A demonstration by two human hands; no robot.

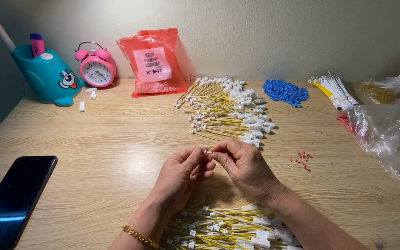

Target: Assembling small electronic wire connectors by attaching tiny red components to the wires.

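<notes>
My left hand (181, 178) and my right hand (246, 166) meet over the middle of the wooden table (107, 148). Between the fingertips of both hands sits a small white connector piece (207, 150), mostly hidden by the fingers. Just beyond the hands lies a pile of yellow wires with white connectors (225, 109). A second heap of the same yellow wires with white plugs (228, 229) lies under my wrists at the near edge. A gold bracelet (140, 237) circles my left wrist.
A black phone (15, 199) lies at the near left. At the back stand a teal pen holder (47, 76), a pink alarm clock (97, 67) and a red plastic bag (156, 62). Blue beads (285, 91), bundled white-tipped wires (334, 90), red bits (303, 159) and clear bags (390, 129) fill the right.
</notes>
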